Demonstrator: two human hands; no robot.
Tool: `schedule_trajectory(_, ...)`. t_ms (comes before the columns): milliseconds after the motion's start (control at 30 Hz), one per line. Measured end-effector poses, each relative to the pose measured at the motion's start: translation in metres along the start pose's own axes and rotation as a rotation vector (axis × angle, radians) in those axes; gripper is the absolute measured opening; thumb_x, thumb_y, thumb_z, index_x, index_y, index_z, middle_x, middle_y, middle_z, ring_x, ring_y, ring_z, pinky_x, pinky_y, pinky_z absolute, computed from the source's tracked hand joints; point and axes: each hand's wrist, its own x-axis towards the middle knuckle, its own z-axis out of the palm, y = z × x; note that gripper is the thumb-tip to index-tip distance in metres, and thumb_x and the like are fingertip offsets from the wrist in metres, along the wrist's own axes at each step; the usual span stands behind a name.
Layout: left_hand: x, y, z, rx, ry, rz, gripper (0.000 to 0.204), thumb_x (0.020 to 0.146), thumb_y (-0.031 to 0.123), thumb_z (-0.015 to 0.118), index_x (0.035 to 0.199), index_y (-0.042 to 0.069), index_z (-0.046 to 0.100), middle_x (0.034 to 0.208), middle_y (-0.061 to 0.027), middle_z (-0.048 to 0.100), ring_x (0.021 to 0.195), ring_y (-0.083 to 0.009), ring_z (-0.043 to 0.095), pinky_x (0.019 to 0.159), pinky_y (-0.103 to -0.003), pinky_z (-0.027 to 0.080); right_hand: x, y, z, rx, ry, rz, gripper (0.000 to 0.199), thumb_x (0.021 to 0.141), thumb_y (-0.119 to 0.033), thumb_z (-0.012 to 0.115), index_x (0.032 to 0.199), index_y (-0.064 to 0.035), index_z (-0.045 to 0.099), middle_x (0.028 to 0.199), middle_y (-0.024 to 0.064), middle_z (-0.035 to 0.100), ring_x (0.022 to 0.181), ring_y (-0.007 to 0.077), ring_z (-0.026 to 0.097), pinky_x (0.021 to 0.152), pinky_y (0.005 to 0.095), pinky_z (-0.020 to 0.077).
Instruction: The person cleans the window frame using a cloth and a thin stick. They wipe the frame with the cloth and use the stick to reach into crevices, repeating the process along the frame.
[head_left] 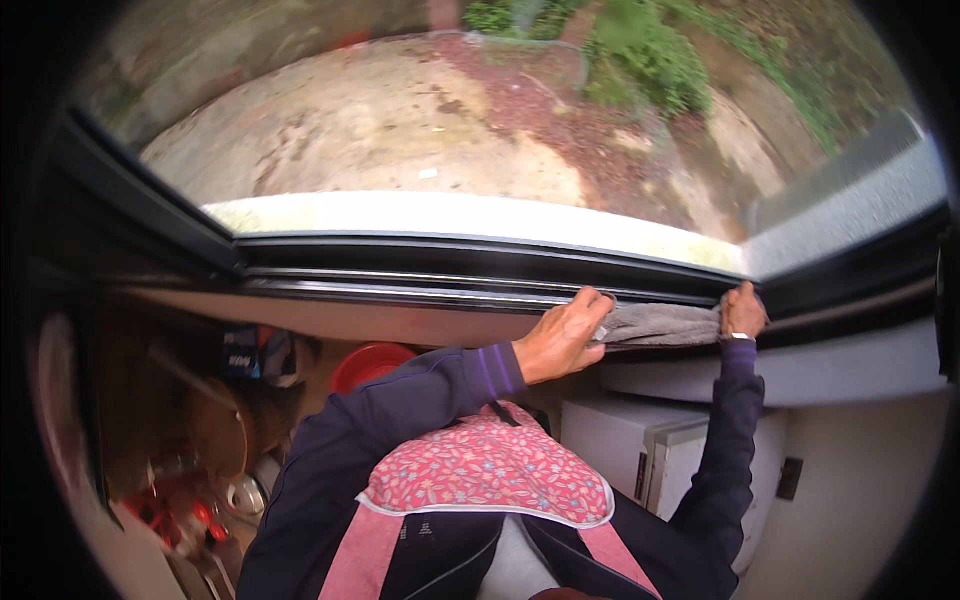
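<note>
Head view shows us leaning toward a wide window (480, 140) whose dark frame (450, 262) curves across the picture, with bare ground and green plants outside the glass. Below the frame runs the track (400, 290), a set of dark parallel rails. Under the right part of the window we see a white cabinet (640, 440) against a pale wall (860, 470). Our chest carries a pink flowered apron (480, 470) over dark sleeves. To the lower left sits a red bowl (368, 364) among blurred kitchen things that we cannot identify.

A grey cloth (660, 323) lies stretched along the track, right of centre, spanning the gap between our two hands. Our left hand (560, 335) rests on the left end of the cloth; its fingers (590, 300) are curled and closed over the cloth edge, knuckles up against the rail. Our right hand (742, 310) holds the right end, near the frame corner; its fingers are bent down onto the cloth, but we cannot tell how tightly they close, since we see only the back of the hand.
</note>
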Motion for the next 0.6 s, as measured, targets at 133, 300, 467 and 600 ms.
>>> schedule_trajectory(133, -0.01, -0.009, -0.016, 0.044, 0.111, -0.076, 0.041, 0.074, 0.014, 0.063, 0.106, -0.002, 0.044, 0.094, -0.0204, 0.046, 0.082, -0.0403, 0.052, 0.069, -0.042, 0.045, -0.004, -0.014, -0.005, 0.089, 0.024, -0.016, 0.02, 0.083, -0.026, 0.045, 0.084, -0.0062, 0.048, 0.068, 0.0239, 0.059, 0.065, 0.043, 0.058, 0.06, 0.0516, 0.0448)
schedule_trajectory(300, -0.036, -0.029, -0.059, -0.025, 0.429, -0.225, 0.027, 0.077, 0.014, 0.06, 0.097, -0.001, 0.051, 0.086, -0.0154, 0.055, 0.078, -0.0263, 0.055, 0.07, -0.034, 0.046, -0.018, -0.074, -0.021, 0.025, 0.074, -0.114, 0.014, 0.081, -0.02, 0.048, 0.08, -0.0062, 0.049, 0.063, 0.0206, 0.058, 0.059, 0.0389, 0.059, 0.055, 0.0482, 0.0452)
schedule_trajectory(467, -0.102, -0.037, -0.129, -0.201, 0.746, -0.438, 0.022, 0.079, 0.009, 0.061, 0.096, -0.001, 0.053, 0.086, -0.0069, 0.058, 0.076, -0.0132, 0.054, 0.068, -0.028, 0.046, -0.059, -0.185, -0.041, 0.294, 0.112, -0.148, 0.009, 0.079, -0.017, 0.051, 0.075, -0.0085, 0.048, 0.054, 0.018, 0.055, 0.053, 0.0384, 0.057, 0.049, 0.0472, 0.0427)
schedule_trajectory(600, -0.162, -0.022, -0.184, -0.059, 1.003, -0.455, 0.018, 0.08, 0.007, 0.06, 0.096, 0.001, 0.054, 0.089, -0.0018, 0.057, 0.078, -0.0111, 0.052, 0.071, -0.025, 0.045, -0.092, -0.28, -0.062, 0.442, 0.104, -0.253, 0.011, 0.079, -0.013, 0.052, 0.072, -0.0081, 0.045, 0.055, 0.0157, 0.053, 0.049, 0.0352, 0.055, 0.044, 0.0442, 0.041)
